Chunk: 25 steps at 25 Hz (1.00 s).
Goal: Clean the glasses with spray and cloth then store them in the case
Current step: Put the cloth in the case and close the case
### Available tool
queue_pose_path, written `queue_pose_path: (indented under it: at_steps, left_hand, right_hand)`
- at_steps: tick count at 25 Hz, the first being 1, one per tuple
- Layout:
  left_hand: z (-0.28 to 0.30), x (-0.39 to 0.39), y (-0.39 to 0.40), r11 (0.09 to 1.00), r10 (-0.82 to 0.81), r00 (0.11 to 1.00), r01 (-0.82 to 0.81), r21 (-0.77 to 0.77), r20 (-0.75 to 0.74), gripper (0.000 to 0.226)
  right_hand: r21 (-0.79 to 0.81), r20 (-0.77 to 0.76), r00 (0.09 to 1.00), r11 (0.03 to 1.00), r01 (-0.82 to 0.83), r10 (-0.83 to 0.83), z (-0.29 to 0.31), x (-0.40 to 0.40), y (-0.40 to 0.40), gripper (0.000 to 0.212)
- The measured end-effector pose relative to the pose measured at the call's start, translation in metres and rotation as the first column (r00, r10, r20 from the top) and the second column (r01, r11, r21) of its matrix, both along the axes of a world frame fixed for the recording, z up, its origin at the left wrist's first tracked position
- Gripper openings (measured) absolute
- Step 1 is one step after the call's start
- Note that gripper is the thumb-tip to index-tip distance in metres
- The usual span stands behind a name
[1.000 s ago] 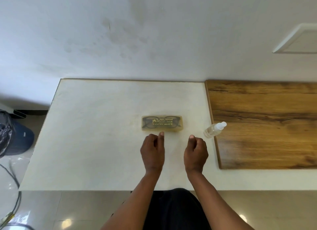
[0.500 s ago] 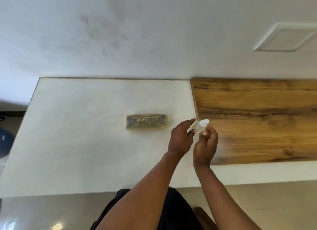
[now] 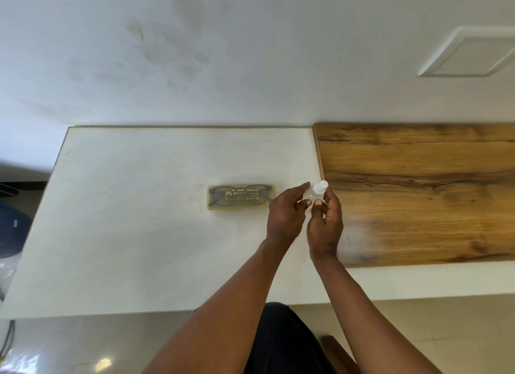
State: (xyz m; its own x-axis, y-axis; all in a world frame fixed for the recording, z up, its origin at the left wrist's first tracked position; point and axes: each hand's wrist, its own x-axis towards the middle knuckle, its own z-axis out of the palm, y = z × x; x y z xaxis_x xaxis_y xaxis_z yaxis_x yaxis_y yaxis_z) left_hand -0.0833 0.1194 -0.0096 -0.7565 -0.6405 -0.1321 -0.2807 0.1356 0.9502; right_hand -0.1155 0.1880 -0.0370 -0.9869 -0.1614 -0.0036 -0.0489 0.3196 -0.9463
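Head view, 1 entry.

Item 1: spray bottle (image 3: 316, 194), small, translucent plastic, rounded white cap uppermost, tilted slightly to the right. Held between both hands above the seam where the pale slab meets the wood panel. Left hand (image 3: 284, 216) curled round the bottle's left side, fingers closed on it. Right hand (image 3: 326, 223) gripping the lower body, thumb pressed on the front.

Item 2: case (image 3: 241, 197), flat rectangular box, amber see-through lid with gold lettering, lying closed on the table (image 3: 139, 206), just left of the left hand and apart from it.

Item 3: glasses (image 3: 220, 199), dark frame, visible through the lid, inside the case.

Item 4: table, matt off-white stone-like top; adjoining wood panel (image 3: 418, 192), brown, strong grain, smooth.

Item 5: cloth, not seen.

Step in hand, judged: readying the spray, probably uncapping; cleaning itself not begun. Next move calls for freeing 1 hand, opening the case lid and lifting the glasses out by the frame before any spraying.
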Motion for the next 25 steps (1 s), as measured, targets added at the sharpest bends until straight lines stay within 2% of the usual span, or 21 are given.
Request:
queue_pose_path:
  at_steps: [4,11,25]
  left_hand:
    - [0.001,0.007,-0.017,0.998,0.052,0.998,-0.052,-0.025,0.018,0.037]
    - [0.001,0.015,-0.032,0.990,0.134,0.990,-0.135,0.038,0.037,0.036]
    - [-0.002,0.022,-0.032,0.993,0.118,0.990,-0.120,0.019,0.081,0.037]
  right_hand:
    - [-0.017,-0.013,0.998,0.998,-0.056,0.056,0.006,0.004,-0.020,0.034]
    - [0.020,-0.012,0.990,0.990,-0.143,0.143,0.008,0.006,-0.036,0.034]
    - [0.054,0.039,0.984,0.983,-0.174,0.172,0.007,0.011,-0.035,0.035]
